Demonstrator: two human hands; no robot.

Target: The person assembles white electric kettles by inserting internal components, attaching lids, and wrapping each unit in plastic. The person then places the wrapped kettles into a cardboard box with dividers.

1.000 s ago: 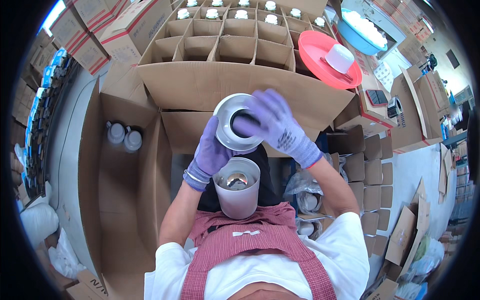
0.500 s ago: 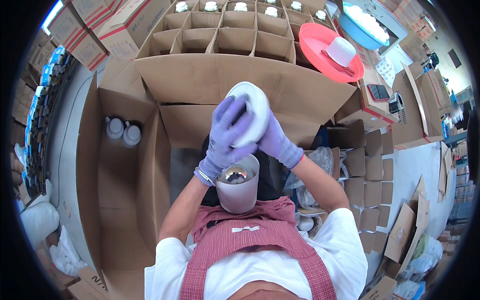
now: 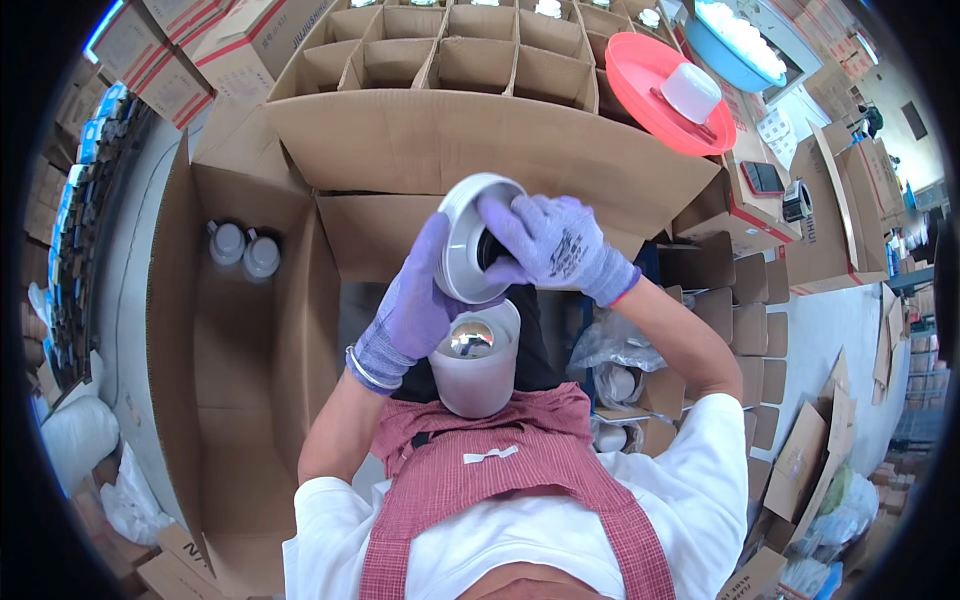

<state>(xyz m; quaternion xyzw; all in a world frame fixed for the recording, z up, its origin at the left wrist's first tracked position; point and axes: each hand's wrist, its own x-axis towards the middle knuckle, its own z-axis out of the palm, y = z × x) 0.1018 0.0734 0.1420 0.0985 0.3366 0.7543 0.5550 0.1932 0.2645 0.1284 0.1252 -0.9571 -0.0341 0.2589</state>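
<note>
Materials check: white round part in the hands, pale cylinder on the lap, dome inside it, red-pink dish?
White round part: probably plastic; opaque, smooth, faint sheen.
Pale cylinder: satin, slightly frosted look; plastic or coated metal, can't tell.
Dome: mirror finish with clear reflections; polished metal or silvered glass.
Red-pink dish: likely plastic; uniform colour, smooth surface.

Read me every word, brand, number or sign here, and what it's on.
I won't quote wording; print shows on:
Red-striped carton, upper left: large dark lettering.
Open carton, right: dark lettering.
Carton flap, lower left: few dark letters.
Right glove: dark print, too small to read.
Stacked cartons, far upper left: print too small.
</note>
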